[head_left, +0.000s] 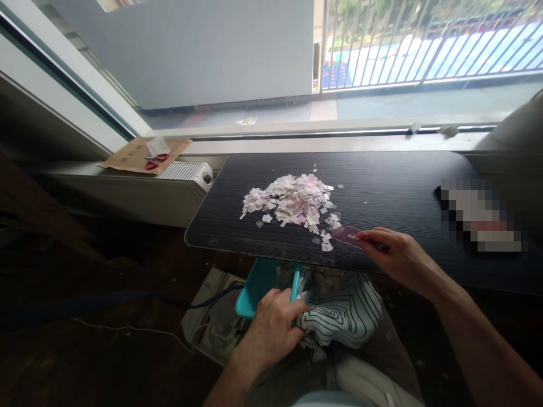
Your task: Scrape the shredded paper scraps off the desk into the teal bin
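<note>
A heap of small pale pink and white paper pieces (301, 198) lies on the dark wood-grain table (394, 186). My right hand (392, 249) pinches a thin, see-through pink plastic strip (343, 236). The strip's far end touches loose pieces at the heap's near right edge. Below the table's front edge, my left hand (274, 322) is closed on the rim of a teal plastic bin (251, 291). Against that bin's right side is a white cloth with black wavy lines (339, 311); whether my left fingers also hold it, I cannot tell.
Red-handled scissors (156, 160) rest on a brown paper envelope (127, 158) by the window, beside a white radiator (186, 170). A blurred-out object (479, 215) lies at the table's right. A pale cable (131, 328) runs along the floor at left.
</note>
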Demonstrator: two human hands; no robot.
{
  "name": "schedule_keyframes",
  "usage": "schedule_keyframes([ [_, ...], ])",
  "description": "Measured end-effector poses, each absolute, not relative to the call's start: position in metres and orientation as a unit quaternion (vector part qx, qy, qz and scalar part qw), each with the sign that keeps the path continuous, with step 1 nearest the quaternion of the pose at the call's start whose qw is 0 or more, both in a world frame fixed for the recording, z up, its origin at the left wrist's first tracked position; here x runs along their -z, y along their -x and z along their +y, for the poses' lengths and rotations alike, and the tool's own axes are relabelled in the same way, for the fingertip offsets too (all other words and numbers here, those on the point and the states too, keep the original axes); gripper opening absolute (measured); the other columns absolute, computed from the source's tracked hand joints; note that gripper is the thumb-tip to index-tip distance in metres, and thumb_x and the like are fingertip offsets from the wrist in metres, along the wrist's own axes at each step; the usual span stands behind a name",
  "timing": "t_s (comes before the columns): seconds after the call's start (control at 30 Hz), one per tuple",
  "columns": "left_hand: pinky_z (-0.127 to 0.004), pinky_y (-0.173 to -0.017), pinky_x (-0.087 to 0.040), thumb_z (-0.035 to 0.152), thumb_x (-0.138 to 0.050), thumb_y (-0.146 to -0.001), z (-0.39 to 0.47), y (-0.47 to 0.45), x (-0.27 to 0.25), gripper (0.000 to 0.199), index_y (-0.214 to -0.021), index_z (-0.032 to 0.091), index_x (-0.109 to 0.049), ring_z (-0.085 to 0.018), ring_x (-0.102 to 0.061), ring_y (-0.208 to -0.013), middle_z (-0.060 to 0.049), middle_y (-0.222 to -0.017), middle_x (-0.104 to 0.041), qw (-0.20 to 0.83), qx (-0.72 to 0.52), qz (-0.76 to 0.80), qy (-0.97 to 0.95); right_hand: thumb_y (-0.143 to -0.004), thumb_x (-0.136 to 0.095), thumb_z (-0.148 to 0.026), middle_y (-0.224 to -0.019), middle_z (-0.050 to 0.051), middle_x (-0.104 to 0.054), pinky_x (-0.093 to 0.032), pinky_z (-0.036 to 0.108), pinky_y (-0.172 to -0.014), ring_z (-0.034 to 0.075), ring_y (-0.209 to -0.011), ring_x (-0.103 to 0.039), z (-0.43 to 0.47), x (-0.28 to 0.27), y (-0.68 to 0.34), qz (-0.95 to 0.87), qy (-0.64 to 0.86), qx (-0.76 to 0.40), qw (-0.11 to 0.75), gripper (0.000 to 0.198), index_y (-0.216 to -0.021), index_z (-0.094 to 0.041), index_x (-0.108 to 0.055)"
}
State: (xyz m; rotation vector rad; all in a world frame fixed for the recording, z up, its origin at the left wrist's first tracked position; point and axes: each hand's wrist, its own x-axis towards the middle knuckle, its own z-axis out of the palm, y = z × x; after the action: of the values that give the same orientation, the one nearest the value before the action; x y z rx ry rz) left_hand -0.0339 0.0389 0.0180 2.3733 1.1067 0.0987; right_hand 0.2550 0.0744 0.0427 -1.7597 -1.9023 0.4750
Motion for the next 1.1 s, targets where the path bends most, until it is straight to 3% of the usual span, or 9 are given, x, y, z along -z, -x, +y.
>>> schedule_keyframes([
  [1.1, -0.03, -0.073, -0.036, 0.012, -0.057, -0.074, 0.037, 0.034, -0.017, 0.011, -0.081, 0.021, -0.058, -0.019, -0.051, -0.077, -0.001, -0.079, -0.053, 0.251, -0.034, 0.407, -0.877, -0.087, -0.053, -0.032, -0.076, 0.001, -0.062, -0.037, 0.024, -0.057, 0.01, -0.059, -0.05, 0.075, -0.045, -0.24, -0.706, 0.631, -0.205, 0.248, 0.021, -0.09, -0.021, -0.07],
])
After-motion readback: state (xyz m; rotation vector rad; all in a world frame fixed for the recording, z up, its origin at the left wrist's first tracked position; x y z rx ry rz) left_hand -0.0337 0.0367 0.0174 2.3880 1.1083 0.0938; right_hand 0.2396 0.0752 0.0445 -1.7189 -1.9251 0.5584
